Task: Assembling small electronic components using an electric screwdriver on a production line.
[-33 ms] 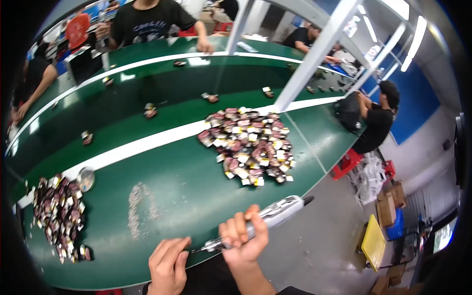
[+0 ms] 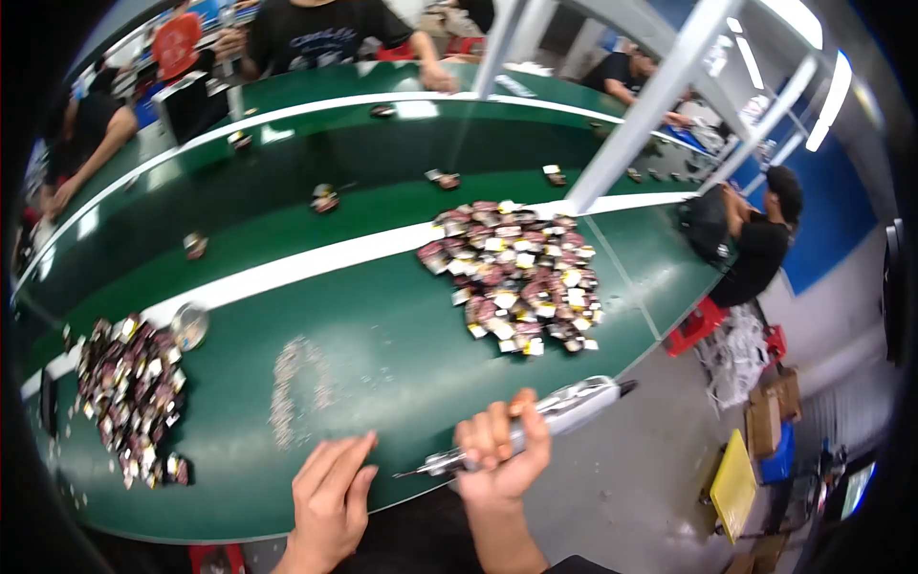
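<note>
In my right hand (image 2: 500, 448) is a white and grey electric screwdriver (image 2: 574, 403). It lies tilted, its thin bit pointing left over the near edge of the green table. My left hand (image 2: 328, 493) is just left of the bit's tip, apart from it. Its fingers are stretched out with the thumb held off, and I see nothing in it. Ahead of it on the table is a scatter of tiny pale pieces (image 2: 284, 392). A large heap of small brown and white parts (image 2: 521, 277) sits beyond the screwdriver, and another such heap (image 2: 129, 397) is at the left.
A round clear dish (image 2: 189, 325) stands by the left heap. Past a white rail (image 2: 316, 255) runs a conveyor belt carrying several spaced parts. A slanting white post (image 2: 650, 105) rises behind the large heap. People sit across and at the right; a yellow-topped cart (image 2: 732, 486) stands on the floor.
The whole view has shifted, so the table things appear farther right and slightly higher. My left hand has drawn a little away from the bit's tip. My right hand still holds the screwdriver.
</note>
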### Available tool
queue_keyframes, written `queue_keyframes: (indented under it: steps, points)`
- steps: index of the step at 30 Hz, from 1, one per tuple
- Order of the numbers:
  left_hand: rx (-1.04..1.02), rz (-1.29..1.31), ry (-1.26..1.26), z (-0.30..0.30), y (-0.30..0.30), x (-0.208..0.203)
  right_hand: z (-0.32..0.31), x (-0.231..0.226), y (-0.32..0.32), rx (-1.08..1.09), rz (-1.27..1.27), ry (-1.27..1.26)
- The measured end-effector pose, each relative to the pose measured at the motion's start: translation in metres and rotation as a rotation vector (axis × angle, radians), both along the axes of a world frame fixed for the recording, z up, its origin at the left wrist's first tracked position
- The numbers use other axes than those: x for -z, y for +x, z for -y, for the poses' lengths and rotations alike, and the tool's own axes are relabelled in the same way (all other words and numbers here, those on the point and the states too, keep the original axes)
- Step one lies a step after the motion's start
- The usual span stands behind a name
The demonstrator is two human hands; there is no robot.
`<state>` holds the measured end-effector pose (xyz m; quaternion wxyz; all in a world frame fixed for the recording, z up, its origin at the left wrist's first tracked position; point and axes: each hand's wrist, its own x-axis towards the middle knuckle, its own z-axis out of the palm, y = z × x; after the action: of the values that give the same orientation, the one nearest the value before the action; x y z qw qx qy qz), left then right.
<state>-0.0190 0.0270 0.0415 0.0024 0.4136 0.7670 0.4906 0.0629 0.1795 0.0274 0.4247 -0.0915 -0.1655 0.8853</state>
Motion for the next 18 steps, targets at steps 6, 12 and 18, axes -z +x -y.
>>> queue_keyframes:
  steps: [6, 12, 18]
  points:
    - [-0.239, -0.386, -0.224, 0.02, -0.142, -0.023, -0.025, 0.022, 0.017, 0.158, 0.011, -0.021]
    - [-0.416, -0.332, -0.582, 0.034, -0.294, -0.021, -0.016, 0.03, 0.015, 0.095, -0.032, 0.01]
    - [-0.405, -0.363, -0.774, 0.004, -0.325, 0.031, -0.028, 0.044, 0.028, -0.112, -0.06, -0.044]
